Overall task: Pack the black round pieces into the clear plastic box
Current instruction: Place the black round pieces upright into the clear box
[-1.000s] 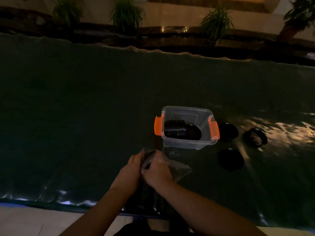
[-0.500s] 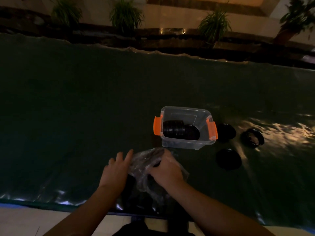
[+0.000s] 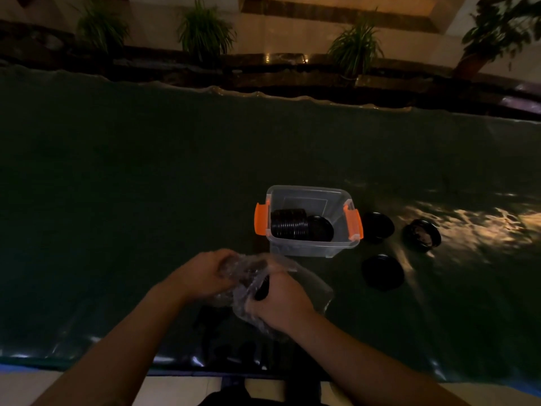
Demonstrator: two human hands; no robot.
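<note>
Dark green table covering (image 3: 146,200), smooth and slightly glossy like vinyl sheeting, rippled along its far edge and catching wet-looking highlights at the right and near edges. Clear plastic box (image 3: 310,247), see-through and smooth, with glossy orange plastic latches (image 3: 261,219) on both ends, holding a ribbed stack of shiny black round pieces (image 3: 289,227); three more black pieces (image 3: 382,275) of the same shiny plastic look beside it. Thin, crinkled, transparent plastic bag (image 3: 248,288), glinting, gripped between the left hand (image 3: 205,273) and right hand (image 3: 281,303).
</note>
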